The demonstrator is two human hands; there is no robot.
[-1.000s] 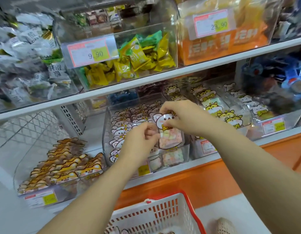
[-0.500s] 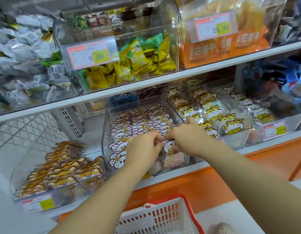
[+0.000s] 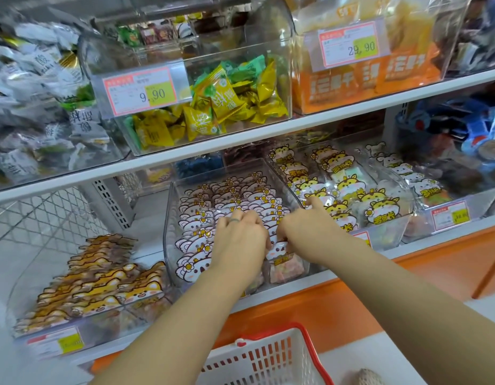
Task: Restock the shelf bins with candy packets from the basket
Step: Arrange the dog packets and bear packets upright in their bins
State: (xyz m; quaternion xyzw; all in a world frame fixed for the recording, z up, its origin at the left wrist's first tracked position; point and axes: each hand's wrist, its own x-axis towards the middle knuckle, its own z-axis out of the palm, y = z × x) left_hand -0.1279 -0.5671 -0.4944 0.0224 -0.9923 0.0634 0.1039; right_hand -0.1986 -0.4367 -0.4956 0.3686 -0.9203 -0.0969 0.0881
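Packet rows (image 3: pixel 230 196) crowd the clear bin (image 3: pixel 168 226) beyond the hands, with the basket (image 3: pixel 259 362) below. The left hand (image 3: pixel 240 241) and right hand (image 3: pixel 304 232) pinch the front packet (image 3: pixel 279 252) between curled fingers.

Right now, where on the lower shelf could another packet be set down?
Bare: lower shelf behind the orange packets, up to the mesh back and the middle bin. Crowded: that bin, where left hand and right hand pinch a white packet; right bin packed too.

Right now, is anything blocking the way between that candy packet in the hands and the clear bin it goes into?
Nothing visible does. The packet is already inside the open-topped clear bin, at the front of its right-hand row, held by the left hand and the right hand.
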